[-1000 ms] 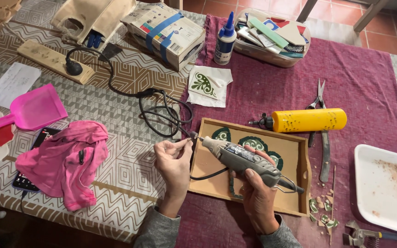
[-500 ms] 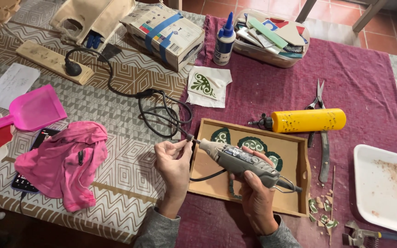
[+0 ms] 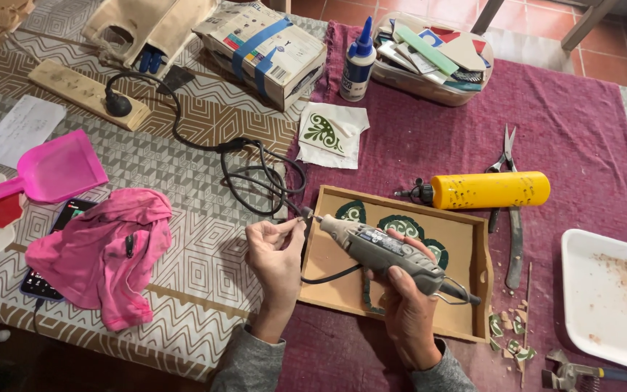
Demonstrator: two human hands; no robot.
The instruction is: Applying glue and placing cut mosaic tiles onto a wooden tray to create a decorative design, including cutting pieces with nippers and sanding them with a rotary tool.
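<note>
The grey rotary tool [image 3: 386, 250] lies in the grip of the right hand [image 3: 408, 305], whose fingers are wrapped tight round its body, its tip pointing left toward the left hand [image 3: 276, 250]. That hand pinches a small piece [image 3: 306, 215] between thumb and fingertips right at the tool's tip, over the left rim of the wooden tray [image 3: 473, 290], which sits near the front edge of the desk. Inside the tray, 2 or 3 green-patterned tile shapes [image 3: 400, 226] already lie on the bottom, while much of the floor is bare wood, so I'd judge the work well short of finished. Behind the tray rests a yellow bottle [image 3: 489, 190] on its side, with nippers [image 3: 506, 156] beside it; tile chips [image 3: 511, 337] are scattered by the tray's front right corner. A white tray [image 3: 582, 290] with dust runs off the right edge. Leftward, a black cord [image 3: 255, 174] coils on the desk, then a pink cloth [image 3: 99, 250] over a phone [image 3: 56, 232], and a pink dustpan [image 3: 52, 170]. The pinched piece is too small to identify, and the tool's bit is hidden against the fingers.
</note>
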